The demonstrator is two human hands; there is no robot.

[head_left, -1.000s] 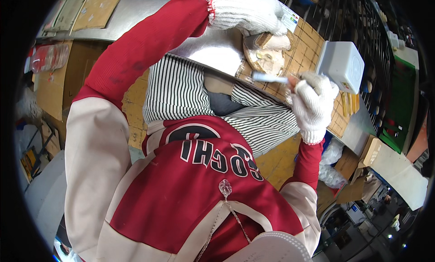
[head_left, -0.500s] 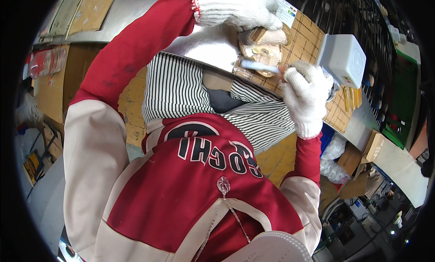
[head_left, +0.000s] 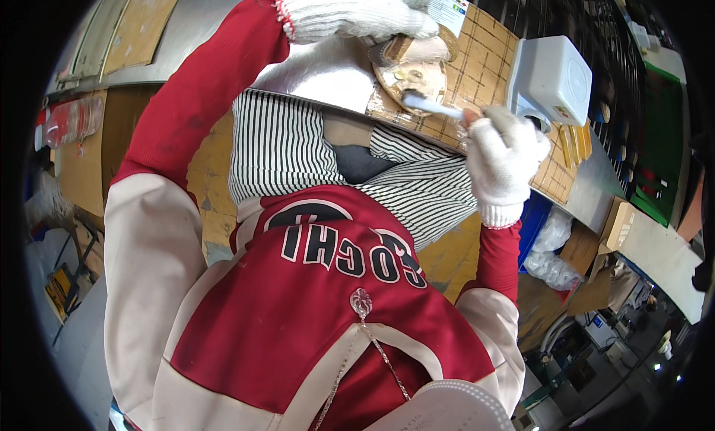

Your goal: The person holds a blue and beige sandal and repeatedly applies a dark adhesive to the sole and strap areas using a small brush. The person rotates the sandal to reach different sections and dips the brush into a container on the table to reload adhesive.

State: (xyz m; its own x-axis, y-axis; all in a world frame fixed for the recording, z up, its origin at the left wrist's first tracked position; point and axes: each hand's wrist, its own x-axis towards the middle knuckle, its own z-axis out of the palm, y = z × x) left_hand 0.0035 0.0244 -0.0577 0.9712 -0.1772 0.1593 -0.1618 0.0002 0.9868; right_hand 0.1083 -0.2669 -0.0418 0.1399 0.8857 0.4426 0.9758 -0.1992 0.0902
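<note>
A slip-on sandal [head_left: 413, 79] with a beige strap, a pale insole and brown woven edging lies on the cardboard-like brown sheet at the table's near edge. My left hand [head_left: 361, 15], in a white knit glove, is curled over the far side of its strap; the fingertips rest on it. In my gloved right hand [head_left: 506, 159] is a small brush [head_left: 438, 106] with a pale handle, pinched between bare-looking fingertips. Its dark, blurred tip is over the insole's near edge; whether it touches cannot be made out.
A white plastic box [head_left: 555, 81] stands right of the sandal on the grid-lined brown sheet [head_left: 484, 51]. Beside it lie yellowish strips [head_left: 575, 144]. A printed label sheet [head_left: 445, 10] is at the far side. A dark wire rack [head_left: 588, 29] runs behind; cardboard [head_left: 145, 25] lies far left.
The whole view has shifted slightly. My right hand has drawn the brush a little right and nearer, and its dark tip now shows. My left hand stays on the sandal.
</note>
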